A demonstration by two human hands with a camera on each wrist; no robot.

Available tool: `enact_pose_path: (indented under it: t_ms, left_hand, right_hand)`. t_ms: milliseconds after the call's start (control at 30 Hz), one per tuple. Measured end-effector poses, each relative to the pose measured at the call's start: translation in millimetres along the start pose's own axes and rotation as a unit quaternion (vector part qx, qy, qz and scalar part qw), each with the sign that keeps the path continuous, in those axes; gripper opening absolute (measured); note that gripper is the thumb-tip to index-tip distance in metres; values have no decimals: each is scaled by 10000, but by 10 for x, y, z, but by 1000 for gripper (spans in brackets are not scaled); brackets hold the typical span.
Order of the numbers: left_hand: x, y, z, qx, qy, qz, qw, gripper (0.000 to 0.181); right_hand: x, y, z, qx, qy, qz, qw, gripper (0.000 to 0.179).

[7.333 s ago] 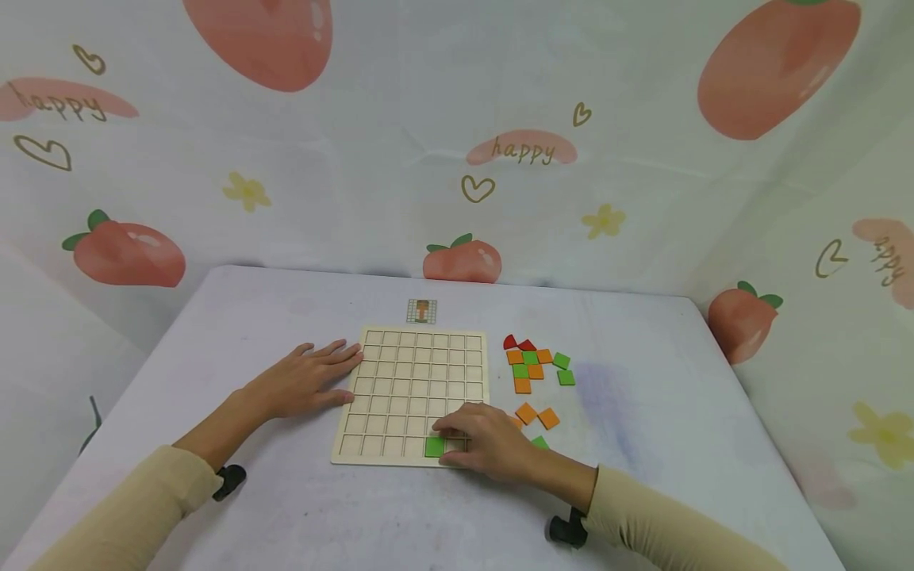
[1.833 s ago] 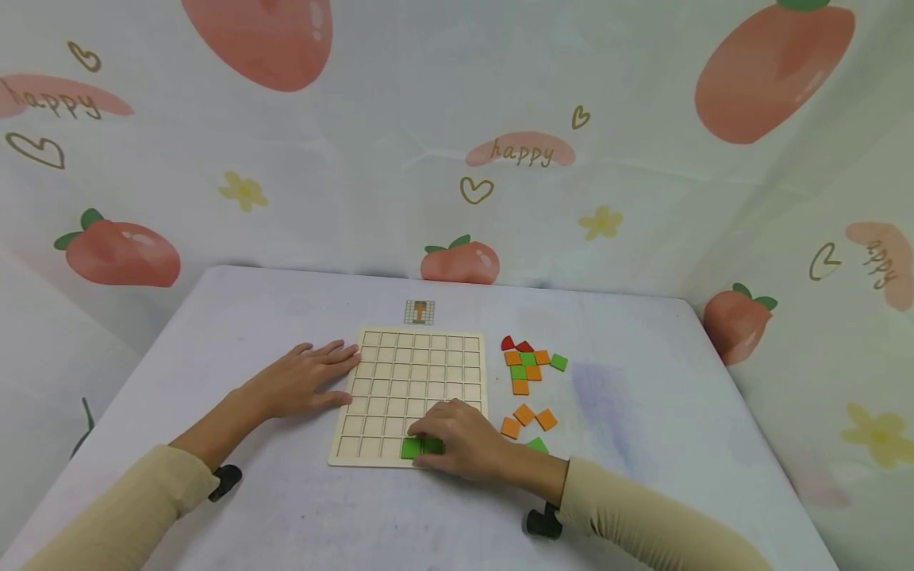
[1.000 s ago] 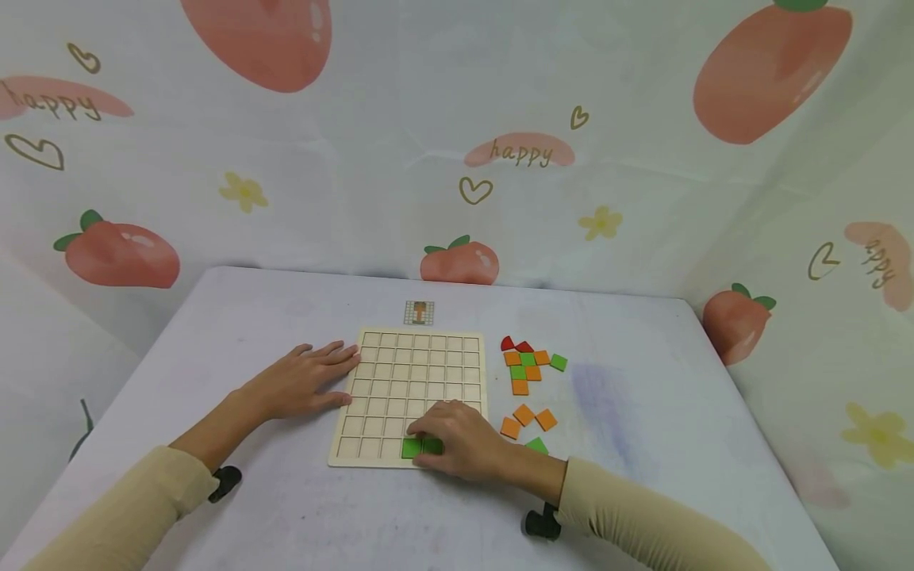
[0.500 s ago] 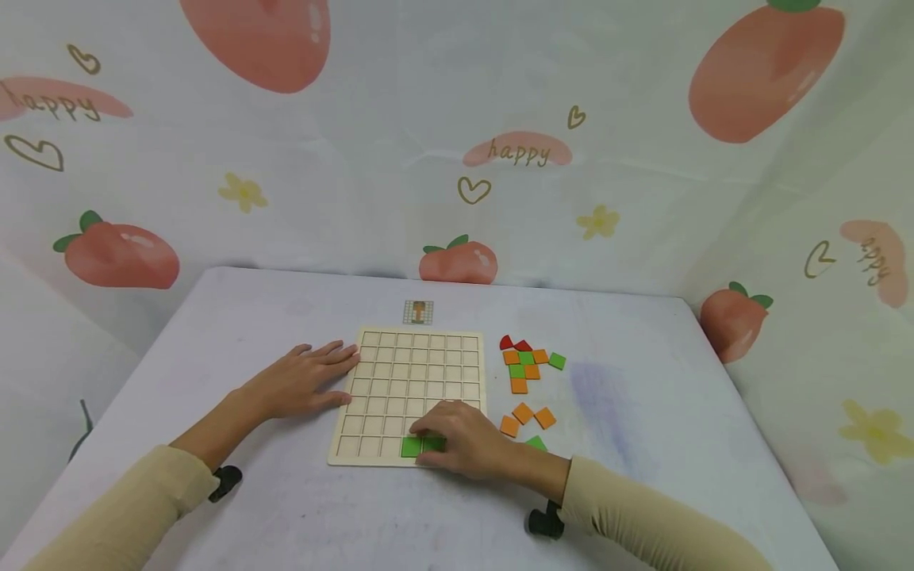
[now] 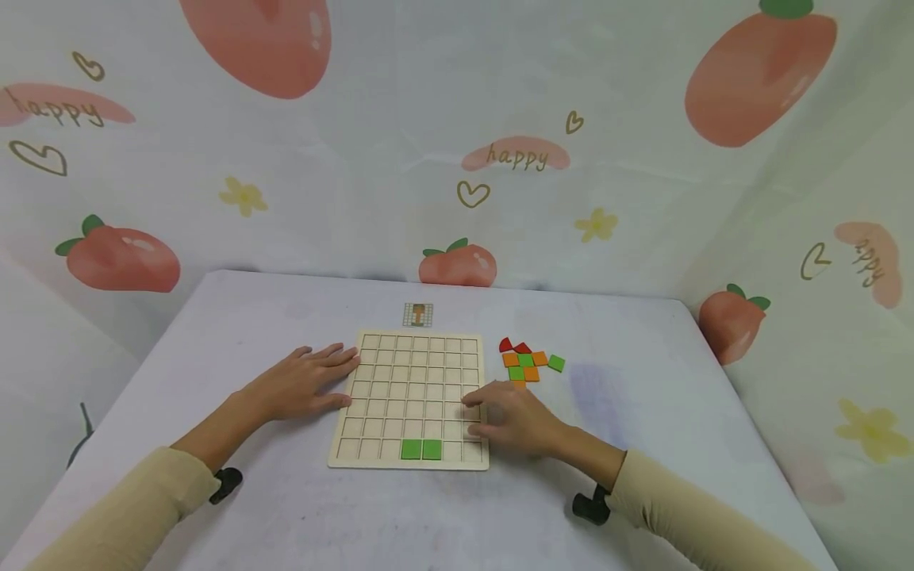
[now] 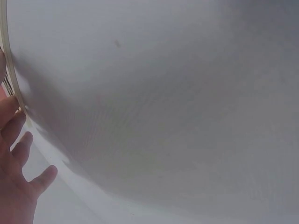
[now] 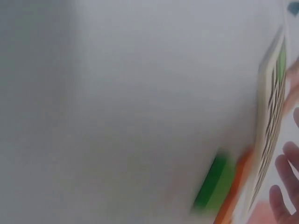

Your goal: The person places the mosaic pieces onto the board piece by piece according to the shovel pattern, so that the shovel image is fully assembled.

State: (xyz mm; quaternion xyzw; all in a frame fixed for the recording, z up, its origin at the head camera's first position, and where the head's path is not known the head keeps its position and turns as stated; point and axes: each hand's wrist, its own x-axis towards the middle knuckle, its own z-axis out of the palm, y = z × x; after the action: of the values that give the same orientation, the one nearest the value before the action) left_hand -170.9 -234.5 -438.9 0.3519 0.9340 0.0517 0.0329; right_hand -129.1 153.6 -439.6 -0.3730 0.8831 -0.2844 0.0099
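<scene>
A pale wooden grid board [image 5: 397,388] lies on the white table. Two green square tiles [image 5: 411,450] sit side by side in its nearest row. My left hand [image 5: 303,386] rests flat at the board's left edge, with fingers spread and fingertips touching the rim; the left wrist view shows those fingers [image 6: 21,149]. Over the board's right edge hovers my right hand [image 5: 517,416], thumb and fingers apart, with nothing visible between them. In the right wrist view, a blurred green piece [image 7: 216,182] and an orange piece [image 7: 236,186] lie beside the board.
Right of the board lie loose orange tiles [image 5: 539,358], green tiles [image 5: 556,363] and red pieces [image 5: 506,345]. My right hand covers the nearer loose pieces in the head view. Behind the board is a small pattern card [image 5: 417,315]. A printed cloth backdrop [image 5: 357,206] surrounds the table.
A second green tile, from the loose ones, now sits left of the first. My right hand has just left the tiles and moved right. The left hand has stayed put.
</scene>
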Motion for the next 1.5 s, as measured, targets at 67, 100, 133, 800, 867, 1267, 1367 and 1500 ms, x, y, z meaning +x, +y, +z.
enact_pose_path:
  t_ms: [67,100,133,800,867,1267,1367,1500]
  left_hand:
    - [-1,0,5,32,2,2,10000,71]
    - [-4,-3,8,53,5,7,10000,71]
    - [-6,-6,12,76,10,12,10000,71]
    - [-15,-28,42,53,43,14,10000,71]
    - [-9,-27,41,35,36,19,10000,71]
    - [-1,-3,8,-2,11,15,10000,70]
    - [-5,1,1,14,0,-3,10000,70]
    - [-4,-1,-3,16,17,-5,10000,70]
  right_hand:
    - [-39,97,-71,56,114,127,9998,38]
    - [-58,145,-103,45,174,180,9997,39]
    - [-71,195,-136,25,208,249,9995,39]
    - [-361,947,-550,-549,845,1844,9777,60]
    - [-396,992,-550,-625,811,1991,9746,61]
    - [-463,1158,-554,-380,1142,1990,9726,57]
    - [-474,1169,-560,-274,1189,1964,9729,56]
    - [-483,1181,-561,-175,1251,1954,9725,53]
